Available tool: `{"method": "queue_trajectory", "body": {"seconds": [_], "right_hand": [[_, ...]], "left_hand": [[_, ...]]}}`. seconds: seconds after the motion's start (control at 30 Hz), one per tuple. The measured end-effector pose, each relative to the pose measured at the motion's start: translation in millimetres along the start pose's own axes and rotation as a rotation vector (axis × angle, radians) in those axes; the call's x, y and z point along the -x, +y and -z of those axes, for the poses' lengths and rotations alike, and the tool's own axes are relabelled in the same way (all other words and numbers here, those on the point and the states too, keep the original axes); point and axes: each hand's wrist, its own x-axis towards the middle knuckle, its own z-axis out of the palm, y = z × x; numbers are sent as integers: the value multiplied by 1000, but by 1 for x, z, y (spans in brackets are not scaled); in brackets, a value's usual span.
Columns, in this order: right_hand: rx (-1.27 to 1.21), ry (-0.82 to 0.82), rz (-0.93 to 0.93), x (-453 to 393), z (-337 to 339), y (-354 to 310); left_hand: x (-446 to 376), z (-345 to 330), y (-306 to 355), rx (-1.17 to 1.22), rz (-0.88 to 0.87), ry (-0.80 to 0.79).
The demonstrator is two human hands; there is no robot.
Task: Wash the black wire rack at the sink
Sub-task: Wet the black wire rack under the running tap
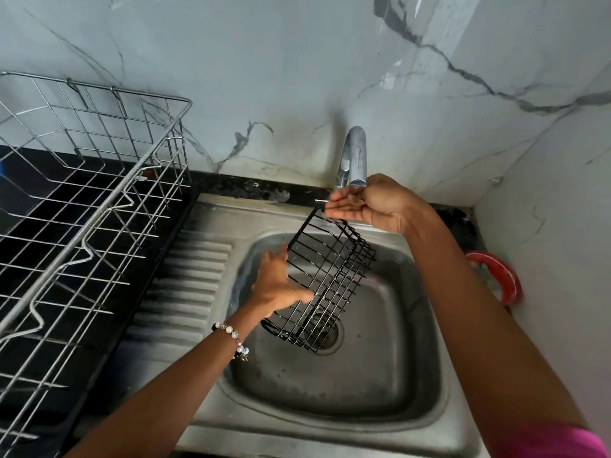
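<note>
Marble-patterned wall [297,61] fills the upper field, pale with grey veins, and turns a corner at right.

Steel dish drainer [82,200], large open wire grid, stands on the black counter [20,180] left of the sink; nothing visible in it.

Stainless sink [410,385]: single square basin with ribbed draining board on its left side. Drain opening sits at basin centre, partly covered by the rack. Basin floor looks wet, with scattered droplets.

Black wire rack [327,285]: rectangular wire basket, held tilted above the basin, upper end up near the tap spout, lower end down over the drain. Whether the lower end touches the basin floor, cannot tell.

Tap [355,157]: chrome gooseneck, rises at the back rim of the sink, spout pointing down toward the right hand. Water flow not clearly resolvable.

Right hand [367,206]: directly under the spout, palm up, fingers straight and held close together, slightly cupped. It lies at the rack's upper edge; grip on the wire not visible, so contact cannot be confirmed.

Left hand [281,282]: on the rack's left side, thumb laid across the wires, fingers reaching along the side. Fingers look mostly extended; how far they wrap behind the wires is hidden.

Red ring-shaped object [506,279], at the right wall beside the sink, partly hidden by the right forearm.

Beaded bracelet [234,338] on the left wrist, white and dark beads.
</note>
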Motion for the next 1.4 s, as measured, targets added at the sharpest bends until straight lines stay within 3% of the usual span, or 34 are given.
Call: {"method": "queue_trajectory", "body": {"seconds": [0.07, 0.23, 0.33, 0.43, 0.6, 0.73, 0.87, 0.93, 1.1, 1.17, 1.27, 1.33, 1.4], "right_hand": [[-24, 9, 0, -1, 0, 1], [212, 152, 59, -9, 7, 13], [646, 17, 95, -6, 12, 25], [803, -73, 18, -1, 10, 38], [893, 61, 258, -3, 3, 52], [1045, -31, 355, 2, 9, 55], [1197, -136, 489, 1, 11, 61], [1177, -156, 506, 2, 10, 65], [1057, -156, 437, 7, 13, 61], [881, -137, 319, 9, 19, 53], [460, 60, 289, 11, 21, 32], [188, -34, 225, 16, 18, 18], [105, -217, 129, 26, 15, 9]], "left_hand": [[0, 0, -3, 24, 15, -11], [-1, 1, -5, 35, 35, -21], [-1, 0, -6, 63, 18, -16], [2, 1, -4, 100, 4, 4], [8, -4, -4, 92, 25, -30], [7, 13, 4, 347, 117, -313], [-8, 35, 20, 688, 110, -249], [-16, 39, 37, 820, 129, -176], [-28, 30, 60, 807, 213, -88], [-28, 26, 62, 816, 232, -91], [-22, 20, 68, 812, 244, -102], [-23, 18, 71, 813, 263, -101], [-23, 19, 73, 835, 282, -92]]}}
